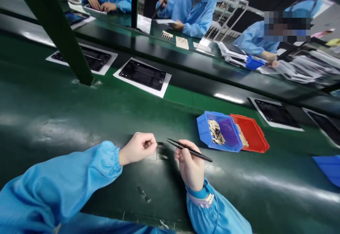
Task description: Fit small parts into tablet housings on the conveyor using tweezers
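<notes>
Thumb and forefinger of my left hand (140, 146) pinch a small thin black strip (159, 144) over the green bench. It looks like a flat piece with a fine dark tail hanging down; its exact kind is too small to make out. My right hand (190, 161) is closed around black tweezers (190, 150), whose tips point left toward the strip without touching it. A wrist strap with a cord circles my right wrist. Right of that hand stand a blue bin (225, 131) holding small beige and black pieces and a red bin (253, 133) with beige pieces.
Dark tablet-like panels on white sheets lie along the line beyond, one panel (143, 74) near the centre. A green post (61, 32) rises at left. Across the line, several people in blue coats work. Another blue piece (329, 168) sits at the right edge.
</notes>
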{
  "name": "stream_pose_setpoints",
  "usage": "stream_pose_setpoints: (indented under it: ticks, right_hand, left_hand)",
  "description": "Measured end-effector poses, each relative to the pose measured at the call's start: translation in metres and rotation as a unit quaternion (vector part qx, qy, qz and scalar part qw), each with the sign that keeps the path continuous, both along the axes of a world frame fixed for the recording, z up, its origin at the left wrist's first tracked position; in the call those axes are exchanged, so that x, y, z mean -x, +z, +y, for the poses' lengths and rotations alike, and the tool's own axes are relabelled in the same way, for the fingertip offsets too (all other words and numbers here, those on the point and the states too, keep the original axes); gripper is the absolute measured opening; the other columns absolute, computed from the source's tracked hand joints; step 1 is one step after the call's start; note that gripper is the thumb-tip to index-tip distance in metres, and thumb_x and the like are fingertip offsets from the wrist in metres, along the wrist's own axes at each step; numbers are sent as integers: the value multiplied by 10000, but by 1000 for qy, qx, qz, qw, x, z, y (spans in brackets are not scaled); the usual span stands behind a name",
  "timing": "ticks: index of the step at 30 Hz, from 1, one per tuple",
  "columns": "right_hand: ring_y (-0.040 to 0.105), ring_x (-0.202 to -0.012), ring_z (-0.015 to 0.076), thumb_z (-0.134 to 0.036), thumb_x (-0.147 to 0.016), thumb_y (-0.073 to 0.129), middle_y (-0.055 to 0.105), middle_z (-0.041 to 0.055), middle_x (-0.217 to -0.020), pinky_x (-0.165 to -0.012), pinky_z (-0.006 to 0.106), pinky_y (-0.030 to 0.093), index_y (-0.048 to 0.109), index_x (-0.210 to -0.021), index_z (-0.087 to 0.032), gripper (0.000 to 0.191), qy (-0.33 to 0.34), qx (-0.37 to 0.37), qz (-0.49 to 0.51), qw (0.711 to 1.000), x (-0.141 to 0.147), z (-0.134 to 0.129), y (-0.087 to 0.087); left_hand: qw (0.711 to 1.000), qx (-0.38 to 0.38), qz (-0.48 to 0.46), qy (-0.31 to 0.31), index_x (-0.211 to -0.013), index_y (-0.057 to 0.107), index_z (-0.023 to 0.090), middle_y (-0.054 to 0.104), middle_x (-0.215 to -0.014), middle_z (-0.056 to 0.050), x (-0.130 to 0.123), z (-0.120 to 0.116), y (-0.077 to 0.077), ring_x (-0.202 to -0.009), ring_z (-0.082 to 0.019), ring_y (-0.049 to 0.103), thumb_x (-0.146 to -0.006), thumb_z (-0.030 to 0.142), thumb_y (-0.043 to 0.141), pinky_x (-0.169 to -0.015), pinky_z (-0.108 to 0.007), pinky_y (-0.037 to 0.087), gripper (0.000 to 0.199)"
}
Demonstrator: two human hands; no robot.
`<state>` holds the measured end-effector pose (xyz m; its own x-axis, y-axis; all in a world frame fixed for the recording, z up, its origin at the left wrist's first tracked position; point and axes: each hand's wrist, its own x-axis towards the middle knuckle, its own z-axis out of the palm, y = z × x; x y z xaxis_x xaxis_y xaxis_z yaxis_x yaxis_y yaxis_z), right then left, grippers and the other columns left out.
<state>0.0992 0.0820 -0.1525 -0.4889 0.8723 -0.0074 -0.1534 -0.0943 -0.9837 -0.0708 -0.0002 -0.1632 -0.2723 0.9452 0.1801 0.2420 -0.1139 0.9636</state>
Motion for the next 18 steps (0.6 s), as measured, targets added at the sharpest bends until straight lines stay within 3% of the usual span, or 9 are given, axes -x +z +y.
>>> stream_pose_setpoints:
  ticks: [4, 9, 18]
  right_hand:
    - [588, -596, 139, -335, -794, 662, 641, 14, -717, -578, 291, 494, 640, -1002, -225, 236, 24, -18, -51, 998, -8, -6, -7]
    - [594, -647, 132, -323, -839, 613, 649, 26, -847, -627, 279, 500, 646, -991, -239, 177, 28, -67, -77, 994, -15, -6, -14]
    - [591, -615, 139, -365, -862, 574, 640, 10, -730, -603, 276, 478, 662, -939, -224, 183, 89, -48, -9, 995, -8, -10, -4]
  left_hand:
    - [1000, 13, -11, -12, -556, 443, 160, 386, -491, 62, 0, 0, 1, -452, -51, 315, -734, 146, 493, -436, -182, 248, 185]
    - [999, 5, -6, -40, -549, 431, 164, 385, -485, 61, 2, -1, 2, -444, -53, 324, -743, 140, 490, -434, -187, 254, 204]
    - [985, -49, -4, -168, -610, 442, 161, 419, -536, 51, 9, -3, 1, -476, -60, 340, -820, 160, 483, -477, -197, 279, 214]
